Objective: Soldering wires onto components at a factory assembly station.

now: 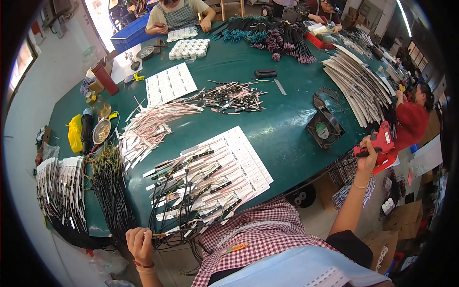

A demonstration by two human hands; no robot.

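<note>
My right hand (366,159) is wrapped round the handle of a red glue gun (383,137), held up past the table's right edge. Low at the table's near edge, my left hand (140,245) is closed on the end of a thin dark cable (184,230); the fingertips partly hide that end. The cable stretches rightward in front of a white panel (245,160). Across this panel lie several narrow strips (191,165), with black pieces, pink and white parts and black cables attached.
Bundled black cables (111,196) and strips (61,186) hang over the left edge. Loose pale strips (148,129) and dark pieces (234,97) lie mid-table. A small black fan (325,130) stands right, near stacked long strips (358,86). Co-workers (179,16) sit across the green table (282,115).
</note>
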